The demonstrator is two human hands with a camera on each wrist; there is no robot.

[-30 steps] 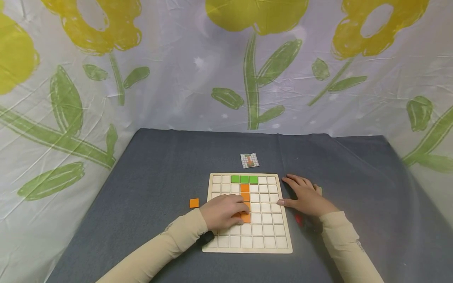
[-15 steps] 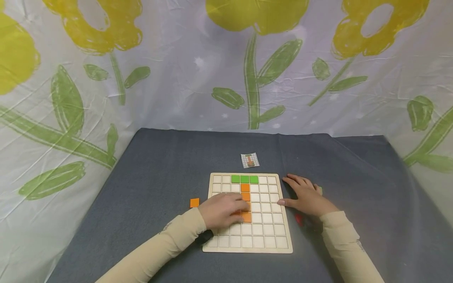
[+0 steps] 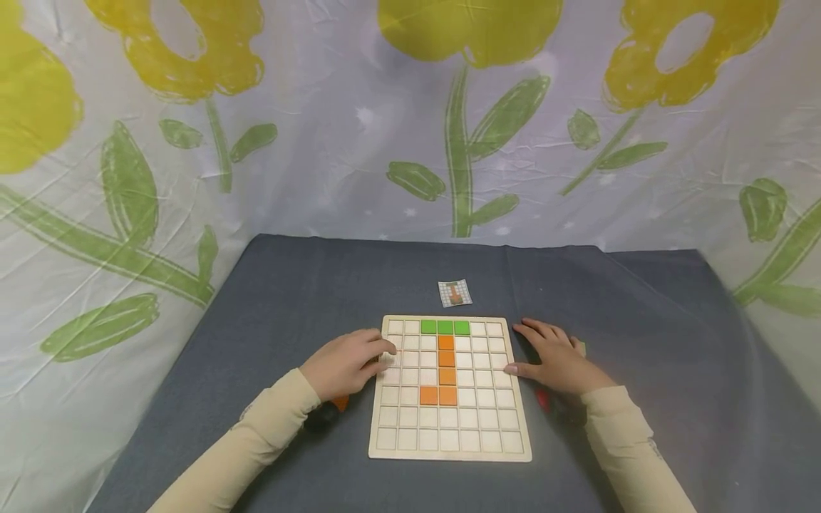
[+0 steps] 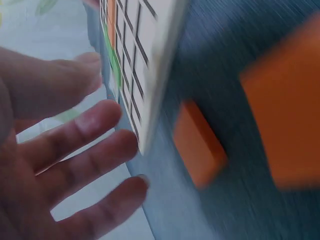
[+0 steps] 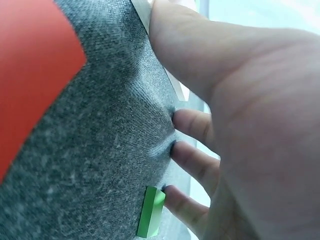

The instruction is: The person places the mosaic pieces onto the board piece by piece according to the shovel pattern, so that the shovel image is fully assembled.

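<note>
A square wooden grid board [image 3: 451, 442] lies on the dark cloth. Three green tiles [image 3: 445, 327] sit in its far row, with orange tiles [image 3: 447, 358] in a column below and one orange tile [image 3: 428, 395] left of the column's near end. My left hand [image 3: 346, 365] hovers at the board's left edge, fingers apart and holding nothing. Beneath it, the left wrist view shows two loose orange tiles, a smaller-looking tile [image 4: 200, 145] and a nearer one [image 4: 290, 110]. My right hand [image 3: 556, 360] rests at the board's right edge, thumb against the rim, fingertips pressing the cloth.
A small printed card [image 3: 455, 293] with a coloured grid pattern lies beyond the board. By my right hand are a green tile [image 5: 151, 212] and a red piece [image 5: 35, 75]. A flower-printed curtain [image 3: 321, 142] hangs behind the dark cloth [image 3: 308, 278].
My left hand has moved off the orange column to the left, uncovering the orange tile beside its near end. It now covers where a loose orange tile showed. The right hand has stayed put.
</note>
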